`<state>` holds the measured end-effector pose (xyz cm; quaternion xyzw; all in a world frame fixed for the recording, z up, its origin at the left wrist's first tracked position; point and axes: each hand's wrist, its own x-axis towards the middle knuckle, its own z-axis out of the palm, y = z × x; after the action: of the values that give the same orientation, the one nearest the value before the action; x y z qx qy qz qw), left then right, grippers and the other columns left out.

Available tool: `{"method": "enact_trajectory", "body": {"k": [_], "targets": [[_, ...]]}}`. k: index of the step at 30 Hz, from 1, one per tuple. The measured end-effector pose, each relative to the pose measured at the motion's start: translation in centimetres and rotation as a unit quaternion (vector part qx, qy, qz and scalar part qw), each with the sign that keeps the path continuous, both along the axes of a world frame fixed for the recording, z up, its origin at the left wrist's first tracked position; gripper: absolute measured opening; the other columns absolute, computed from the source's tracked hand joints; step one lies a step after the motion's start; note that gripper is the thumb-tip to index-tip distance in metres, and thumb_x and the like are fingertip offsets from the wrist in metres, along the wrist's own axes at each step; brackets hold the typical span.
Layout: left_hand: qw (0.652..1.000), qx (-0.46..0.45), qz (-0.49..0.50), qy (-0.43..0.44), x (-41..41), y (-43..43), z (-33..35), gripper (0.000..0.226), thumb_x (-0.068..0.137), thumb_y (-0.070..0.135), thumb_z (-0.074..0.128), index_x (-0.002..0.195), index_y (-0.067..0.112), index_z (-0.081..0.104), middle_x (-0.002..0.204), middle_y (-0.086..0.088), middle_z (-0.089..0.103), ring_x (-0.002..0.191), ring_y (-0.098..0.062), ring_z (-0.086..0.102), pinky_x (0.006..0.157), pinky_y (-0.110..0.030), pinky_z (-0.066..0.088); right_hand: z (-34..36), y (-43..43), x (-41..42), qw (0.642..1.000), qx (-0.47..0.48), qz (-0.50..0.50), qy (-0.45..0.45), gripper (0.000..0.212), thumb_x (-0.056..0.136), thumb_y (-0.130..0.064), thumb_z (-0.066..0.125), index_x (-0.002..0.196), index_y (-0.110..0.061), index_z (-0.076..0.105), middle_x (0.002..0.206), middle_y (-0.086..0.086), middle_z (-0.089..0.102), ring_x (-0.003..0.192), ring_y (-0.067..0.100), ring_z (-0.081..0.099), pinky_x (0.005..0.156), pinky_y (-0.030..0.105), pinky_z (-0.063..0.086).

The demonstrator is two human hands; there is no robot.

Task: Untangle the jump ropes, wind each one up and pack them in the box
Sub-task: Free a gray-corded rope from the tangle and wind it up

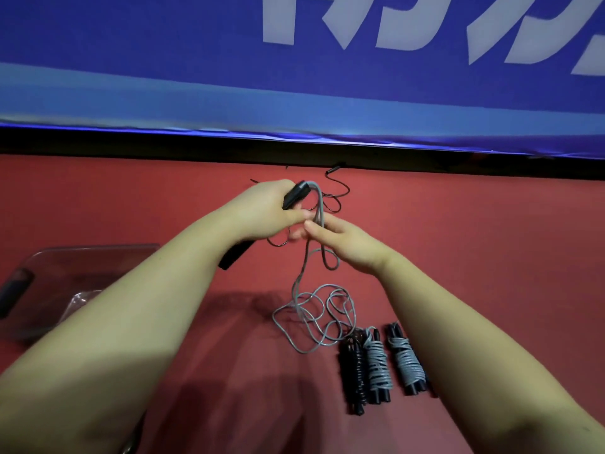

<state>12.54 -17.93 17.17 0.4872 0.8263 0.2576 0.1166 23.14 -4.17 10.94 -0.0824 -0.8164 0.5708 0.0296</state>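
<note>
1. Left hand [262,211] grips the black handle [296,194], raised so the slack hangs free.
2. Right hand [347,244] fingers [312,230] pinch the grey rope [319,211], likely to guide winding; the rest lies looped on the counter [491,257].
3. Three wound ropes [378,362] lie grouped nearby, not yet in the clear box [82,257] at left.

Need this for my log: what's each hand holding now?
Left hand: grips a black handle.
Right hand: pinches the grey rope.

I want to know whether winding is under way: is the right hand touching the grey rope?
Touching. The head view shows the right hand pinching the grey rope just below the black handle gripped by the left hand.
</note>
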Motion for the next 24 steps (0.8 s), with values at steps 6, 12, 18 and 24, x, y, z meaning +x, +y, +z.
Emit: {"method": "enact_trajectory", "body": {"k": [6, 12, 18, 24], "targets": [[0.926, 0.151, 0.054, -0.342, -1.7, -1.1, -1.0, 0.025, 0.099, 0.024, 0.049, 0.075, 0.018, 0.041, 0.061, 0.002, 0.040, 0.050, -0.010, 0.038, 0.048, -0.023, 0.036, -0.2, 0.3, 0.1, 0.980, -0.182, -0.078, 0.026, 0.030, 0.102, -0.024, 0.033, 0.082, -0.014, 0.052, 0.052, -0.012, 0.033, 0.043, 0.003, 0.026, 0.048, 0.016, 0.031], [0.812, 0.275, 0.192, -0.478, -1.7, -0.2, -3.7, 0.018, 0.100, 0.029, 0.043, 0.086, 0.019, 0.046, 0.075, -0.001, 0.046, 0.069, -0.017, 0.059, 0.078, -0.039, 0.056, 1.2, -2.4, -0.7, 0.993, 0.097, -0.051, -0.047, 0.025, 0.102, -0.021, 0.033, 0.094, -0.016, 0.056, 0.065, -0.005, 0.041, 0.055, 0.009, 0.038, 0.053, 0.019, 0.034], [0.796, 0.366, 0.217, -0.431, -1.5, 0.6, -3.7, 0.027, 0.102, 0.030, 0.040, 0.084, 0.010, 0.049, 0.079, -0.007, 0.059, 0.068, -0.018, 0.064, 0.074, -0.038, 0.055, -0.1, -6.8, -1.9, 0.947, 0.298, -0.120, -0.007, 0.033, 0.100, -0.037, 0.035, 0.118, -0.012, 0.049, 0.099, 0.005, 0.060, 0.093, 0.030, 0.055, 0.071, 0.033, 0.036], [0.746, 0.419, 0.188, -0.482, -1.6, 0.9, -3.1, 0.024, 0.100, 0.028, 0.045, 0.083, 0.013, 0.038, 0.062, 0.000, 0.040, 0.046, -0.009, 0.042, 0.063, -0.030, 0.045, -0.1, -7.9, -2.1, 0.925, 0.367, -0.095, -0.014, 0.038, 0.089, -0.036, 0.054, 0.117, -0.013, 0.042, 0.109, 0.008, 0.056, 0.098, 0.033, 0.057, 0.068, 0.035, 0.038]]}}
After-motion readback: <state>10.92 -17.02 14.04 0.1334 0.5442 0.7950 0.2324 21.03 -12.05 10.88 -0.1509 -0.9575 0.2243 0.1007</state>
